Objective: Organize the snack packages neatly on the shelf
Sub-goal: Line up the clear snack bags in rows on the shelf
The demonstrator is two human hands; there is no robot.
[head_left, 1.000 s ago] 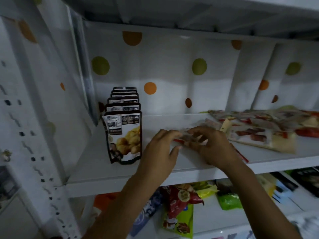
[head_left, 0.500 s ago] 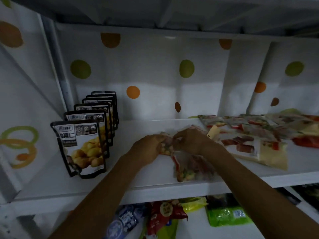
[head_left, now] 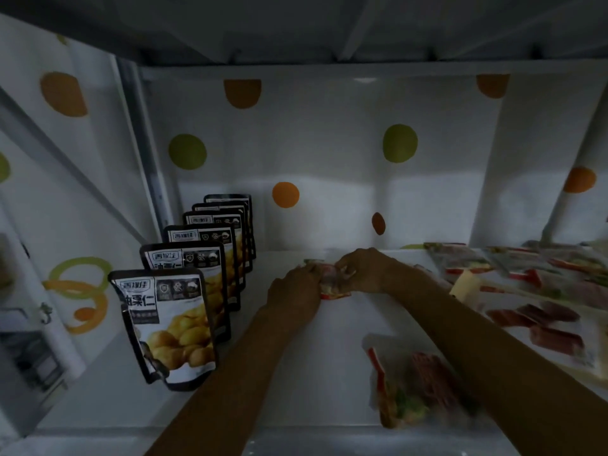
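Observation:
On the white shelf [head_left: 312,373], both hands hold one small clear snack packet [head_left: 330,281] with red print, far back near the middle. My left hand [head_left: 294,292] grips its left end. Its right end sits in the fingers of my right hand [head_left: 365,269]. A row of several black chestnut pouches [head_left: 171,324] stands upright along the left side. Another clear snack packet [head_left: 414,390] lies flat near the front edge, under my right forearm. Several flat packets [head_left: 533,297] lie in a loose pile on the right.
The back wall [head_left: 329,159] is white with orange and green dots. The underside of the shelf above [head_left: 312,24] hangs close overhead. A slanted side panel [head_left: 75,192] bounds the left.
Both hands have carried the small packet further back on the shelf. A second packet now lies by the front edge. The view has moved closer and looks further down.

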